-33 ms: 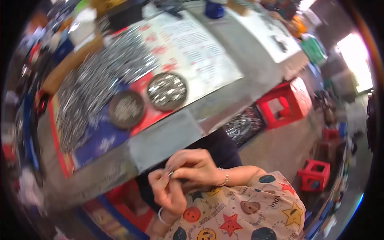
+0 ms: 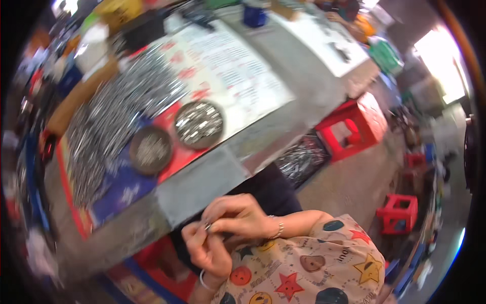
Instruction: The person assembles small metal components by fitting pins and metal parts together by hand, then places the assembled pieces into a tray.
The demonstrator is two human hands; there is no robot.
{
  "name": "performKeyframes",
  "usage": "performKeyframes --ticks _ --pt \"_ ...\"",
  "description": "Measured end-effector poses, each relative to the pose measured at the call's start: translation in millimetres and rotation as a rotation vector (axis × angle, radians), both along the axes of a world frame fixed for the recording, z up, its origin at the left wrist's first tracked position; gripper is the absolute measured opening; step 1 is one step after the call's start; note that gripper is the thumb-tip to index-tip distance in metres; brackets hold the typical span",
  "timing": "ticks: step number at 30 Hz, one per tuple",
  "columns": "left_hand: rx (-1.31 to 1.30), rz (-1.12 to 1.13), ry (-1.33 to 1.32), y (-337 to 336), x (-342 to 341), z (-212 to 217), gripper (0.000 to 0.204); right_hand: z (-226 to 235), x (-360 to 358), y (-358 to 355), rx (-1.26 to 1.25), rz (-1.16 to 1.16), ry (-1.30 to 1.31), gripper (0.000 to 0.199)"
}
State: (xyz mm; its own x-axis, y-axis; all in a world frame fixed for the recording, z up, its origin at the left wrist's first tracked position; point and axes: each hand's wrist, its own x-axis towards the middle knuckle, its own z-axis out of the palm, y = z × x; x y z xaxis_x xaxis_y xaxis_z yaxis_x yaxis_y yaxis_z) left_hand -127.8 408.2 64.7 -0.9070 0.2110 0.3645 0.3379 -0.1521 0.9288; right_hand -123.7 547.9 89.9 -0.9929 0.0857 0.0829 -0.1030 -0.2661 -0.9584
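Observation:
Close to my body, in front of the table's near edge, my two hands meet fingertip to fingertip. A small shiny metal piece (image 2: 207, 226) shows between them, too small to name further. My left hand (image 2: 210, 251) pinches it from below with curled fingers. From the right, my right hand (image 2: 238, 218) closes thumb and forefinger on the same piece. Beyond them on the table are a round dish of larger silvery metal pieces (image 2: 199, 124) and a round dish of tiny metal parts (image 2: 151, 150). A wide pile of thin metal strips (image 2: 126, 91) lies behind the dishes.
A grey board (image 2: 202, 185) lies at the table's near edge, and a printed sheet (image 2: 238, 66) spreads farther back. To the right stand a red plastic stool (image 2: 374, 119), a dark tray of metal pieces (image 2: 304, 157) and another red stool (image 2: 397, 214). A blue container (image 2: 254, 16) sits at the far side.
The view has shifted slightly, so the table and dishes appear a little farther left and lower. Both hands stay pinched together on the small piece, with a slight change in finger position.

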Motion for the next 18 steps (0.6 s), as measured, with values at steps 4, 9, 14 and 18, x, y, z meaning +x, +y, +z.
performKeyframes --ticks 4,9,14,18 --pt "-0.031 0.129 0.02 0 6 -7 0.025 -6 -2 -8 -0.053 0.02 0.098 0.012" --pt "-0.338 0.227 0.196 7 4 17 0.023 3 4 1 0.071 -0.082 0.202 0.015" --pt "-0.246 0.205 0.06 9 6 6 0.022 4 6 9 0.188 -0.071 0.243 0.014" --pt "-0.204 0.116 -0.111 -3 6 -11 0.022 -4 5 8 0.251 -0.107 0.266 0.015"
